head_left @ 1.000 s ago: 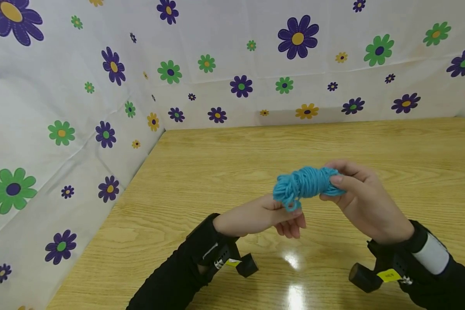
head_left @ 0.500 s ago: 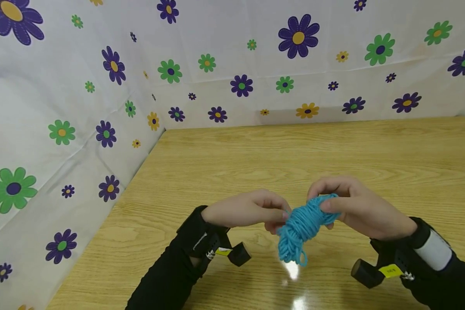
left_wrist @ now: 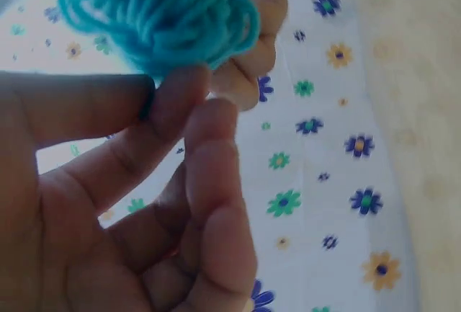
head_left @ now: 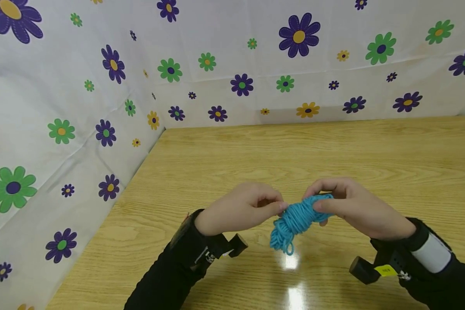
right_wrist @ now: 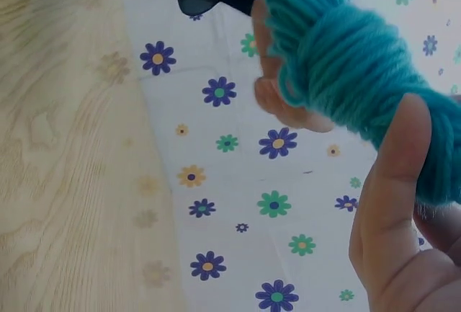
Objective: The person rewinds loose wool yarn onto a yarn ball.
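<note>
A skein of bright blue yarn (head_left: 299, 218), wrapped round its middle with loops loose at the lower left end, is held up over the table in the head view. My right hand (head_left: 358, 211) grips its upper right end, thumb on the near side and fingers behind. At the skein's left side, my left hand (head_left: 242, 209) pinches with thumb and index finger; a thin dark teal strand shows between those tips in the left wrist view. The other left fingers curl loosely. In the right wrist view, the wound yarn (right_wrist: 360, 67) partly hides the left hand (right_wrist: 295, 114).
The wooden table (head_left: 224, 163) reaches back to a white cloth (head_left: 217, 38) printed with purple, green and yellow flowers, which also hangs along the left side. Black wrist cameras (head_left: 238, 245) are strapped on both arms.
The skein has come down and tilted, its looped end now lower left. My left hand has shifted from beneath that end to the skein's left side, fingertips pinching there.
</note>
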Demonstrator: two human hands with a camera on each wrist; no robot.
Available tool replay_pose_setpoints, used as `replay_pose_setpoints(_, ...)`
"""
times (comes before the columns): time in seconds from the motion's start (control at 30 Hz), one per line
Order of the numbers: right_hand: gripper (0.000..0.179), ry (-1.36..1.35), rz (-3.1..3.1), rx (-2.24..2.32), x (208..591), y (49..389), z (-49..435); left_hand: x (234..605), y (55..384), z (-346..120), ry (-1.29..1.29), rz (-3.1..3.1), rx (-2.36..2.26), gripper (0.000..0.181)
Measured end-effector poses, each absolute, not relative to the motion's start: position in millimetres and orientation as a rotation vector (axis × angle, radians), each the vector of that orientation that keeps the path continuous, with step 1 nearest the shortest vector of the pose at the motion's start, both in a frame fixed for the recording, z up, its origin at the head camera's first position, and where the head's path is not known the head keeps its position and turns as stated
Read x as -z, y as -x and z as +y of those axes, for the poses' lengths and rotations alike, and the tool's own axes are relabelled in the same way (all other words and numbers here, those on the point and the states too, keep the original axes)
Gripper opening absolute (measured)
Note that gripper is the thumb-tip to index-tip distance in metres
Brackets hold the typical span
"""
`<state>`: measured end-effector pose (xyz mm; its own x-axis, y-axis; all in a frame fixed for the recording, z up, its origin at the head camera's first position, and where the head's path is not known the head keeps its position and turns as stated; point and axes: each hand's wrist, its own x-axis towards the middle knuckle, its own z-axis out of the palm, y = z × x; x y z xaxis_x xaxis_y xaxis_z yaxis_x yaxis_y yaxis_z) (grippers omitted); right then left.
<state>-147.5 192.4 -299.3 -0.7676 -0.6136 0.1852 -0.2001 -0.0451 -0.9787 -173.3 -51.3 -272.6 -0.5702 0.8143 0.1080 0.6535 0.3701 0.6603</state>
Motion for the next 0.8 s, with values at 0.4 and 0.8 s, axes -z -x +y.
replay_pose_setpoints(0.4, 0.02, 0.563, 2.163, 2.017, 309.4, 149.5, 180.4, 282.6, 172.7, -43.4, -1.269, 2.816, -0.946, 0.018)
replay_pose_setpoints(0.8, 0.014, 0.408, 1.621, 2.501, 320.5, 155.4, 177.2, 293.8, 192.3, -39.6, -1.05, 2.402, -1.309, 0.054)
